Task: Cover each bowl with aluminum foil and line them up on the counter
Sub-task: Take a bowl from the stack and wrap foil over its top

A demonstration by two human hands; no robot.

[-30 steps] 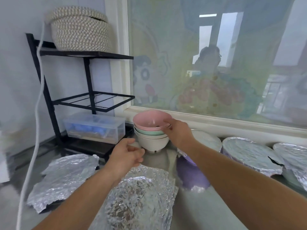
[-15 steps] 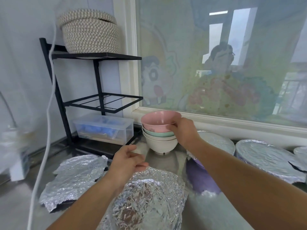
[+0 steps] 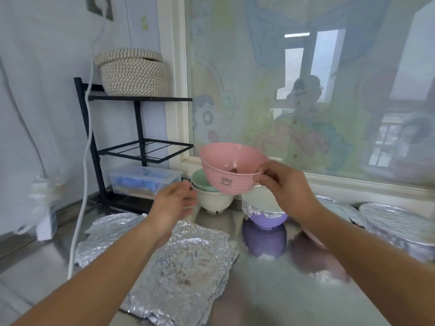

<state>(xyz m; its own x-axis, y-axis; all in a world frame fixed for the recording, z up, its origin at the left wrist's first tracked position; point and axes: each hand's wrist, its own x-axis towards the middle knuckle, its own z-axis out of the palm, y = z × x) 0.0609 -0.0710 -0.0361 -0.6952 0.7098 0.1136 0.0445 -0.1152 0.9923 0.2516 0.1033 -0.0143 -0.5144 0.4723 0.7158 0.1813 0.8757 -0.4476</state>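
My right hand (image 3: 286, 187) grips the rim of a pink bowl (image 3: 229, 169) and holds it tilted in the air above the stack. Below it a green bowl (image 3: 200, 183) sits nested in a cream bowl (image 3: 213, 201) on the counter. My left hand (image 3: 173, 203) hovers open just left of that stack, holding nothing. A crumpled foil sheet (image 3: 188, 271) lies flat on the counter in front of me, and a second foil sheet (image 3: 106, 236) lies to its left. A purple bowl (image 3: 266, 215) with foil over its top stands to the right of the stack.
More foil-covered bowls (image 3: 395, 227) line the counter along the window sill at right. A black wire rack (image 3: 138, 128) stands at the back left with a woven basket (image 3: 131, 71) on top and a clear plastic box (image 3: 143, 182) below. A white cable (image 3: 87, 161) hangs down at left.
My right hand has lifted the pink bowl off the stack and tilted it. My left hand has moved up towards the remaining stacked bowls.
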